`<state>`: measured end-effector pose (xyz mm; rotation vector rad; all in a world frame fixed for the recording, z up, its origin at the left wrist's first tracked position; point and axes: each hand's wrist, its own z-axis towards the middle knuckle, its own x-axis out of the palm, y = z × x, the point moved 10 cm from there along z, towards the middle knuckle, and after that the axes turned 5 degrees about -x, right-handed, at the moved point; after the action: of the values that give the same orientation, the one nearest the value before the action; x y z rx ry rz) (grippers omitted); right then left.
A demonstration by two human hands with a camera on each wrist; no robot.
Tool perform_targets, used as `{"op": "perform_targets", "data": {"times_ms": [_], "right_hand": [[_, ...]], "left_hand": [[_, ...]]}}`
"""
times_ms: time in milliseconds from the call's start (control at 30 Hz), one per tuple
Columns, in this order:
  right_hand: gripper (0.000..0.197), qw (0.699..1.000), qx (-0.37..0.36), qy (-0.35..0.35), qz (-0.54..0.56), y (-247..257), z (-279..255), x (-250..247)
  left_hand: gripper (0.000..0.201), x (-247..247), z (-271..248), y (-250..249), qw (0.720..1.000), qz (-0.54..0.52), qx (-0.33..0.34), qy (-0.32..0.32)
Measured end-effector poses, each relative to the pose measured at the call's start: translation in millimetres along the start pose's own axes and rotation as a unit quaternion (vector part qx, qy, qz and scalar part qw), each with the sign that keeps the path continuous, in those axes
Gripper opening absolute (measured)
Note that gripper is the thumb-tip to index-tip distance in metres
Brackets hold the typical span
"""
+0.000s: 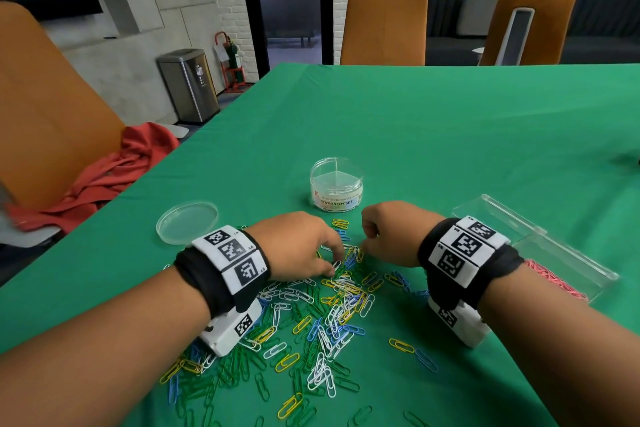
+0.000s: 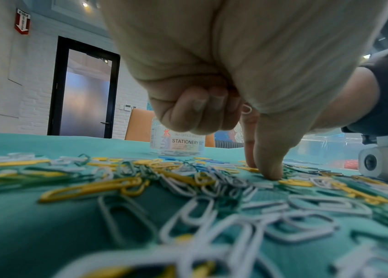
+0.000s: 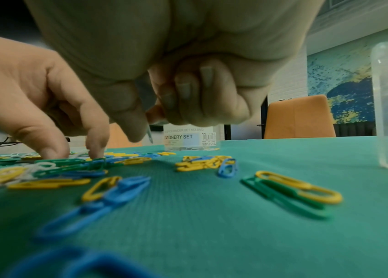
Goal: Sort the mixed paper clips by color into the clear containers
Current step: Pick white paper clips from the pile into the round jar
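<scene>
Head view: paper clips [image 1: 325,315] beneath both hands [image 1: 341,246].

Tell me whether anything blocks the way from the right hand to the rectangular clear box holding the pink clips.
Nothing visible does. The right hand hovers over the mixed clips; the rectangular box lies open-topped just right of that wrist, with bare green cloth around it.

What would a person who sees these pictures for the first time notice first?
First, the pile of mixed paper clips, yellow, green, blue and white, spread on the green tablecloth under both wrists. Next, the left hand and right hand picking at its far edge. Behind them stands a round clear container marked STATIONERY SET; pink clips lie in a clear box at the right.
</scene>
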<state>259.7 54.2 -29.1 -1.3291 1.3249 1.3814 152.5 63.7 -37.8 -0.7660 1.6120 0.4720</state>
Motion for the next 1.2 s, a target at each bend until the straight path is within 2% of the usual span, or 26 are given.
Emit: {"op": "perform_targets", "data": {"times_ms": [167,333,500,567,633,700,767,833,933,967,1033,1100,1133,1200], "right_hand": [[0.026,0.998,0.008,-0.040,0.055,-4,2,-7],[0.013,1.000,-0.022,0.007,0.013,2,11,-10],[0.010,0.996,-0.015,-0.084,0.021,1,58,-64],[0.016,0.996,-0.024,-0.080,0.007,10,77,-72],[0.028,0.998,-0.035,-0.046,-0.021,18,90,-67],[0.037,0.998,-0.054,-0.020,-0.040,22,96,-59],[0.044,0.998,-0.060,-0.024,-0.020,18,94,-58],[0.046,0.996,-0.052,-0.076,0.014,9,83,-67],[0.028,0.978,-0.049,-0.194,0.062,-3,52,-81],[0.022,0.979,-0.047,-0.187,0.067,-5,42,-74],[0.012,0.994,-0.037,-0.076,0.066,-5,32,-41],[0.022,0.997,-0.025,0.035,0.057,-3,24,-6],[0.024,0.997,-0.020,0.052,0.055,-1,23,2],[0.017,0.997,-0.031,0.035,0.055,8,26,3]], "left_hand": [[0.021,-6,0,6,0.999,-0.025,-0.011,-0.037],[0.016,-10,0,7,0.998,-0.033,-0.019,-0.048],[0.027,-14,2,15,0.997,-0.038,-0.042,-0.050],[0.026,-17,2,22,0.995,-0.069,-0.057,-0.052],[0.022,-25,2,36,0.986,-0.131,-0.082,-0.057],[0.020,-42,3,54,0.975,-0.179,-0.105,-0.080],[0.020,-64,8,64,0.969,-0.192,-0.109,-0.109],[0.021,-83,21,61,0.977,-0.143,-0.095,-0.127],[0.024,-96,53,50,0.988,-0.035,-0.083,-0.123],[0.026,-95,65,48,0.990,-0.001,-0.085,-0.110],[0.026,-92,84,41,0.992,0.047,-0.081,-0.089],[0.023,-90,97,32,0.993,0.064,-0.065,-0.077],[0.021,-89,102,29,0.994,0.060,-0.057,-0.070],[0.019,-89,105,28,0.996,0.041,-0.048,-0.059]]}}
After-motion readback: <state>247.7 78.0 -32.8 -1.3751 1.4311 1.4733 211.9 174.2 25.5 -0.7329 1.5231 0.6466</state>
